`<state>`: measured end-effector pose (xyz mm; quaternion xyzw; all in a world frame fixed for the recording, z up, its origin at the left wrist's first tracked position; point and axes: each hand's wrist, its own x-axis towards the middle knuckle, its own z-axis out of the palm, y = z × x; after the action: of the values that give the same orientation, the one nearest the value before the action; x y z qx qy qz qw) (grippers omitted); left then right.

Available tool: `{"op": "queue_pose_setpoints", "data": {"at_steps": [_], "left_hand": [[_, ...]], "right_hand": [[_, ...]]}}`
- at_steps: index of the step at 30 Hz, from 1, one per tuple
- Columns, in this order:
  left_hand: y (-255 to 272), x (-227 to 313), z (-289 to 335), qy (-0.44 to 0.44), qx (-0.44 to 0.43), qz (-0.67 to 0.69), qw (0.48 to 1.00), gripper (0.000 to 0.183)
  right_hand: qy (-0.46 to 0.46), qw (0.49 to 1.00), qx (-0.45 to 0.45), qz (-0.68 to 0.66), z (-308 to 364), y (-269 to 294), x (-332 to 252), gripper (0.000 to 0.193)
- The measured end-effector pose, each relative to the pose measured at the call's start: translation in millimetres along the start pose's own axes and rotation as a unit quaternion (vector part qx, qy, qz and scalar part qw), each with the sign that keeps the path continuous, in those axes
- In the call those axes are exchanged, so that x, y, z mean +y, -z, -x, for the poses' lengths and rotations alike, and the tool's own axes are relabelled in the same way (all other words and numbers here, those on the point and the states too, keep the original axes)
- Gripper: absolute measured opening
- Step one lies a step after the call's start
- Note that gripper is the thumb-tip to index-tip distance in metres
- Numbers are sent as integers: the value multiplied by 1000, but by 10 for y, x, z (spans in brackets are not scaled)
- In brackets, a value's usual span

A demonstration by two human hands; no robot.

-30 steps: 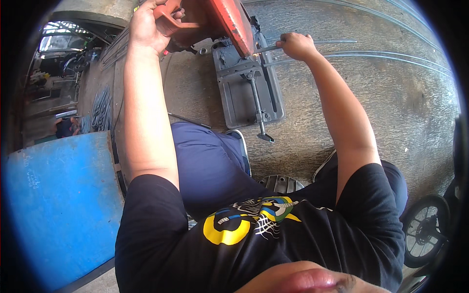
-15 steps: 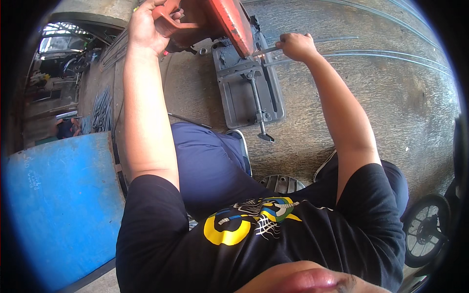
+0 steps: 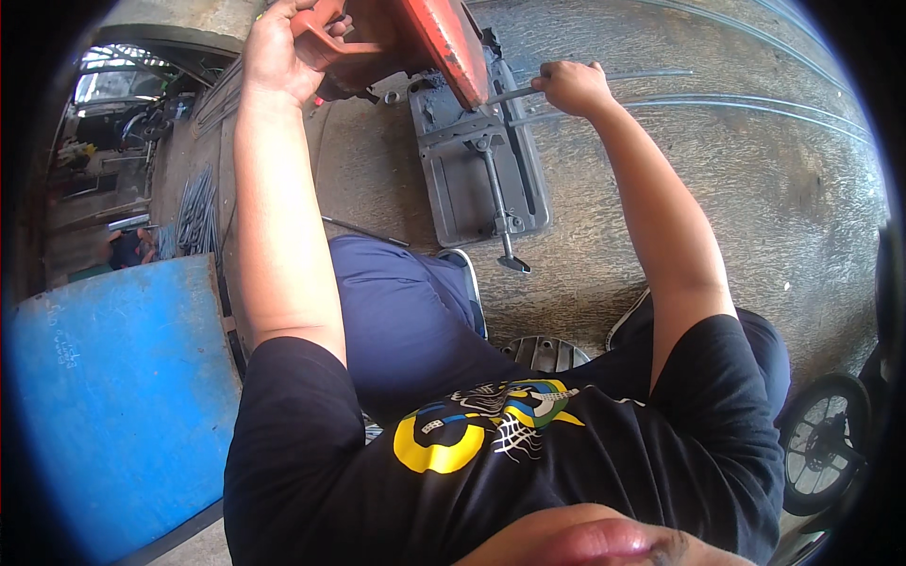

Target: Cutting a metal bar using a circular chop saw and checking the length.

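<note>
My left hand (image 3: 276, 58) is wrapped round the red handle of a cut-off saw (image 3: 442, 40), at the top of the view. The saw's worn red guard slants down over a grey metal base (image 3: 460, 196) with a screw clamp (image 3: 494, 184). To the right of the guard, my right hand (image 3: 574, 88) is closed round a thin metal rod (image 3: 653, 73). The rod's left end reaches the guard's lower tip. Where it meets the blade is hidden from me.
More long metal rods (image 3: 746, 101) lie on the rough floor at right. A blue panel (image 3: 123, 377) stands at lower left, with a bundle of rods (image 3: 196, 212) beyond it. A ribbed metal disc (image 3: 545, 354) lies between my feet. A spoked wheel (image 3: 826, 443) is at far right.
A small orange glow at the guard's lower tip has gone. My left hand and the saw handle have shifted very slightly left. My right hand stays in place on the rod.
</note>
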<state>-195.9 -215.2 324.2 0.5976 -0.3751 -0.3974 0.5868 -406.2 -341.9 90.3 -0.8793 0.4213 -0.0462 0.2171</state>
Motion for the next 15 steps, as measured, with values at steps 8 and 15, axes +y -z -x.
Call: {"op": "queue_pose_setpoints", "data": {"at_steps": [8, 15], "left_hand": [[38, 12, -12, 25, -13, 9, 1000, 35], [-1, 113, -7, 4, -19, 8, 1000, 34]], "right_hand": [[0, 1000, -4, 11, 2, -1, -2, 31], [4, 1000, 4, 3, -8, 37, -51, 32]]}}
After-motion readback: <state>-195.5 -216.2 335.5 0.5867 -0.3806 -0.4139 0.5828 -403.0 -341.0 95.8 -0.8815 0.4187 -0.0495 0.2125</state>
